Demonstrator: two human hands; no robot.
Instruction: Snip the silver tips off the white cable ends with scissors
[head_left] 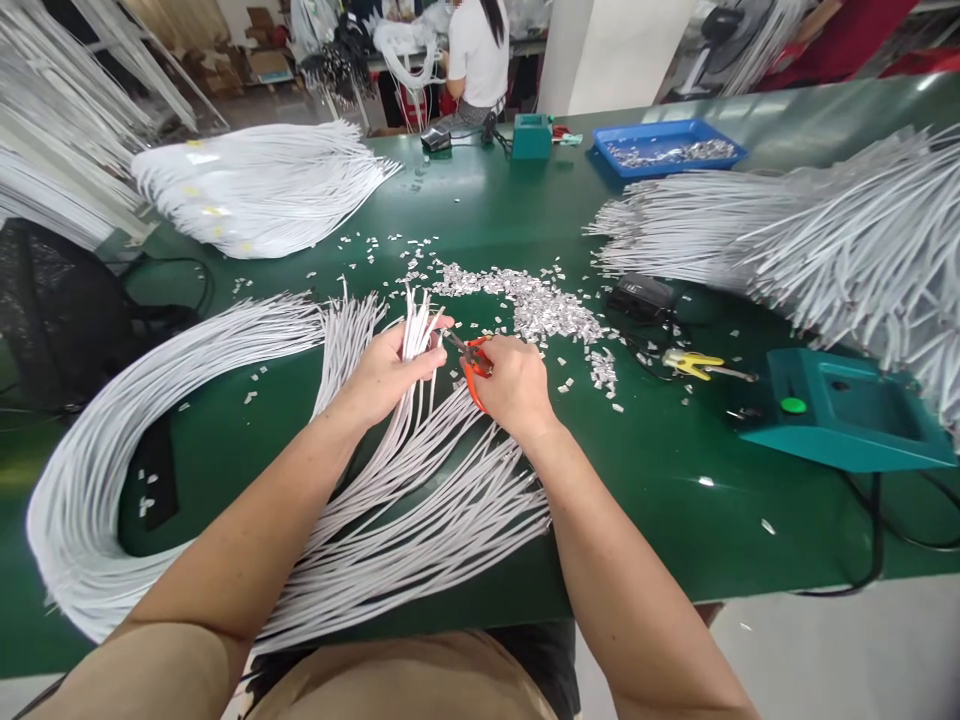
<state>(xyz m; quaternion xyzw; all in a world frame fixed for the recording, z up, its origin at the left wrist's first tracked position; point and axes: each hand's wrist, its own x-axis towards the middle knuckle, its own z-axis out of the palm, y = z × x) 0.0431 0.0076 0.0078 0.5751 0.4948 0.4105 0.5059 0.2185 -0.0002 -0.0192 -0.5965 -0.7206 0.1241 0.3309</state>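
My left hand (386, 370) is closed round a small bunch of white cables (417, 335), their ends sticking up past the fingers. My right hand (517, 385) grips orange-handled cutting pliers (475, 372). The pliers' jaws point left and meet the area of the cable ends beside my left thumb; whether they touch a cable I cannot tell. More white cables (420, 540) fan out under both forearms, and a long bundle (82, 480) loops round on the left. Beyond my hands lies a heap of small silvery-white pieces (547, 305).
A teal machine (847, 410) with a green button, a yellow-handled tool (694, 364) and a black adapter (641, 297) are at right. Cable piles lie at back left (255, 190) and right (862, 220). Behind are a blue tray (667, 145) and a person (478, 55) in white.
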